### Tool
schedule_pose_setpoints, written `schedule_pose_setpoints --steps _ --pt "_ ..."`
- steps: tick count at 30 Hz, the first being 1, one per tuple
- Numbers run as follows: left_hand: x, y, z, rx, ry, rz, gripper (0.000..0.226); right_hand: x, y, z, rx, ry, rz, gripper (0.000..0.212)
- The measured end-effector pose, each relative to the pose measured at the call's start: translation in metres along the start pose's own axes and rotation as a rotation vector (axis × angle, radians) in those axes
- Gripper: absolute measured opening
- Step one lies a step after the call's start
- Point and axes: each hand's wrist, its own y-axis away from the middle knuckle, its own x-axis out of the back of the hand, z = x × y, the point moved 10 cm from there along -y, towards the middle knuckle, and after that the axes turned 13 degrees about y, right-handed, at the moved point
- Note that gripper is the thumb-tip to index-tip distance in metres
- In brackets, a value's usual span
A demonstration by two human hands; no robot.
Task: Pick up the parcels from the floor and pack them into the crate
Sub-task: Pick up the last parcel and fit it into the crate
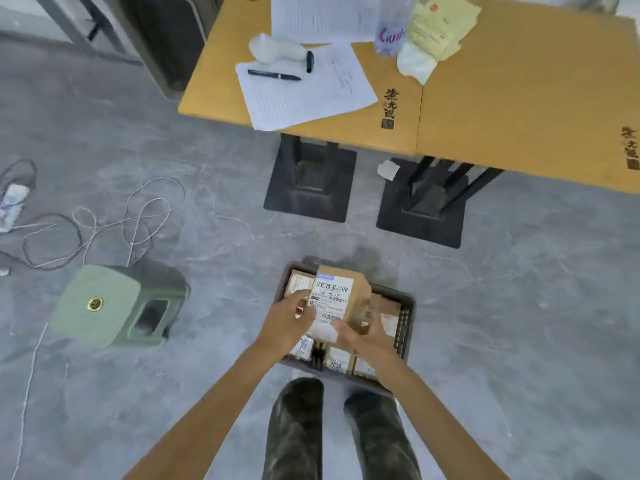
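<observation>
Both hands hold one box [341, 297] above the crate [408, 308]: the left hand [289, 318] grips its left edge, the right hand [360, 337] cups it from below, label up, probably to find it a gap among the parcels already packed there. The crate sits on a grey floor [214, 258] by the feet. A green stool [114, 306] and loose cables [104, 223] lie left; a tabletop [519, 109] with papers [304, 88] stands beyond.

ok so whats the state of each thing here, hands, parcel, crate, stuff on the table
left hand: gripping the parcel's left side
right hand: gripping its near right corner
parcel: held over the crate, label up
crate: on the floor, holding several parcels
pen: capped, lying on a paper sheet
green stool: upright on the floor
</observation>
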Motion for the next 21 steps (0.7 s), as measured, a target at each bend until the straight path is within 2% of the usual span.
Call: schedule_pose_setpoints --steps 2,5,8,10,15,19,21 --pt "-0.022 -0.025 -0.067 0.13 -0.044 -0.057 0.038 -0.025 -0.033 0.037 -0.076 0.013 0.015 0.115" --pt "-0.059 -0.057 -0.166 0.278 0.033 -0.113 0.035 -0.06 -0.095 0.109 -0.172 0.033 0.025 0.133" --pt "-0.089 -0.085 -0.24 0.345 0.013 -0.108 0.027 -0.082 -0.147 0.158 -0.17 0.135 0.072 0.105" --pt "-0.113 -0.104 -0.279 0.343 -0.01 -0.149 0.026 -0.088 -0.183 0.189 -0.186 0.177 0.121 0.095" --pt "-0.157 -0.141 -0.341 0.357 0.02 -0.194 0.032 -0.095 -0.26 0.255 -0.239 0.262 0.185 0.093" --pt "-0.175 -0.178 -0.373 0.354 -0.043 -0.217 0.038 -0.089 -0.308 0.29 -0.257 0.356 0.162 0.098" --pt "-0.179 -0.195 -0.385 0.35 -0.004 -0.178 0.041 -0.084 -0.326 0.296 -0.227 0.357 0.144 0.099"
